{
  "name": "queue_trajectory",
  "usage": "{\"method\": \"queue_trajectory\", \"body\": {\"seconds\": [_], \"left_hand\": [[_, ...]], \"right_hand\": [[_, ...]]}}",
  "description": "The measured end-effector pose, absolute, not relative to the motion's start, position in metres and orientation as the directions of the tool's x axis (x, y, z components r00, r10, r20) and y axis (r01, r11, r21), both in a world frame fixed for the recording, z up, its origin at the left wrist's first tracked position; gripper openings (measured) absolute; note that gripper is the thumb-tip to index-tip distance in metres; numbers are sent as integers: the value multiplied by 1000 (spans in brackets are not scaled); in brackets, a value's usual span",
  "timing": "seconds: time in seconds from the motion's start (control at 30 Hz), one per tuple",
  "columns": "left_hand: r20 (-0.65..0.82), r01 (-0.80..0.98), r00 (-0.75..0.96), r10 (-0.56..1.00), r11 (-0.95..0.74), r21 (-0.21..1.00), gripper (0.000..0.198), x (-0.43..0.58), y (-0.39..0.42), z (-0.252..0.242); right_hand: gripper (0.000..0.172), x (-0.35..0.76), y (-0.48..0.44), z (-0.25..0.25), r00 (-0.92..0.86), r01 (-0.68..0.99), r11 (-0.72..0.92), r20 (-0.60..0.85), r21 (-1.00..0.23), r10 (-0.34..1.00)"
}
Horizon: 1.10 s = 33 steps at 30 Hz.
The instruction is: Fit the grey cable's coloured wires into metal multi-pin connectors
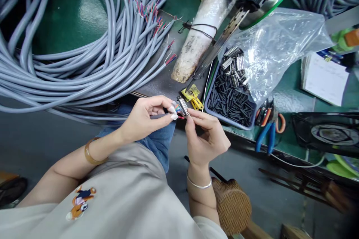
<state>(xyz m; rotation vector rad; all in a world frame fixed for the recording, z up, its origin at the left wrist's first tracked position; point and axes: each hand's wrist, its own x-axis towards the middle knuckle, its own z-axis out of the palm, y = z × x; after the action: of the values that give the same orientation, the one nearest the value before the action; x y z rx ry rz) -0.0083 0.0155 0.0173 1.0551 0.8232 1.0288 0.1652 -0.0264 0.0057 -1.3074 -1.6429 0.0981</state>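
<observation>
Left hand (143,117) pinched shut on cable (160,116) end; right hand (206,138) fingertips closed on connector (183,106), just left of tray (209,111); looks like wires (176,109) being seated in connector; next move needs a steady grip and fine tip alignment.

Light is pouring bright and even from overhead, and the connector (183,106) pinched between left hand (143,117) and right hand (207,138) is showing sharp. Up and right of the grip the plastic bag (280,44) is flaring white with glare. Up and left, the green bench (81,15) is catching a soft sheen. Below, the floor (260,190) is sitting dimmer. Far left the grey cables (56,71) are bowing with lens distortion; the lower right corner is reading dark and soft.
</observation>
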Motion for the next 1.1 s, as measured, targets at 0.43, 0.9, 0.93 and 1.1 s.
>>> {"method": "queue_trajectory", "body": {"seconds": [0.43,0.9,0.93,1.1], "left_hand": [[-54,-302,370,928,175,937,13,-13,17,8],[-73,-285,357,931,184,941,15,-13,17,8],[-75,-288,358,931,187,939,15,-13,17,9],[-105,-309,385,917,235,922,17,-15,18,15]], "right_hand": [[11,173,-19,8,279,597,467,714,-653,642],[19,177,-29,8,70,668,475,684,-573,727],[18,178,-28,8,65,659,480,679,-579,731],[19,179,-25,4,-20,593,546,667,-592,745]]}}
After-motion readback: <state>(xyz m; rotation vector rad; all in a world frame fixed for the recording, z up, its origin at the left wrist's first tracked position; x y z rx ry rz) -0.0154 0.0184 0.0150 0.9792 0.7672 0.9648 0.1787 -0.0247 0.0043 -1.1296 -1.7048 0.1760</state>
